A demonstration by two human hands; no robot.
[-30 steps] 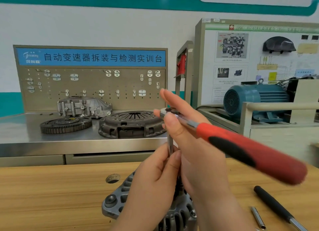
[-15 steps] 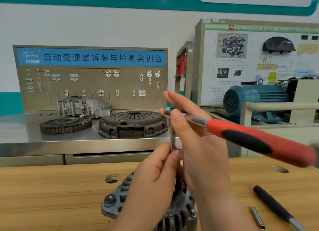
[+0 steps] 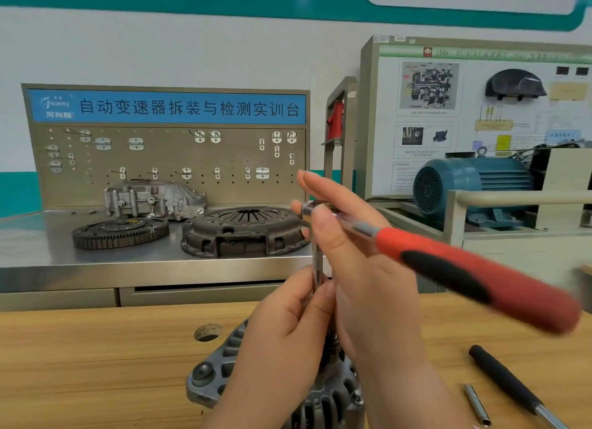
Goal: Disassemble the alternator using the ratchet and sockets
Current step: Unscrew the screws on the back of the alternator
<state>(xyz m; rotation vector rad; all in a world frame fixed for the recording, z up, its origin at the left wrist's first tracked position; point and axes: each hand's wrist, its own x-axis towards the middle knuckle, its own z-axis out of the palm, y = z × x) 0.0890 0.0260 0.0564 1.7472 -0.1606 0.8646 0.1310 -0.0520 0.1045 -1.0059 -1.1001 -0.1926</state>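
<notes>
Honestly, my worry is the ratchet [image 3: 480, 278]: its red handle juts unsupported toward four o'clock and could lever the extension bar [image 3: 317, 255] sideways, perhaps off its seat, which my hands hide. My left hand [image 3: 282, 332] pinches the bar and my right hand [image 3: 368, 284] pinches the ratchet head. The alternator [image 3: 217, 374] sits at six o'clock.

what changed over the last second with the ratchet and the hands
The far end of the ratchet swung up and right, then dropped back nearly to where it began. Nothing was taken hold of or let go: the right hand keeps pinching the ratchet head, the left hand the extension bar. The alternator stayed put.
</notes>
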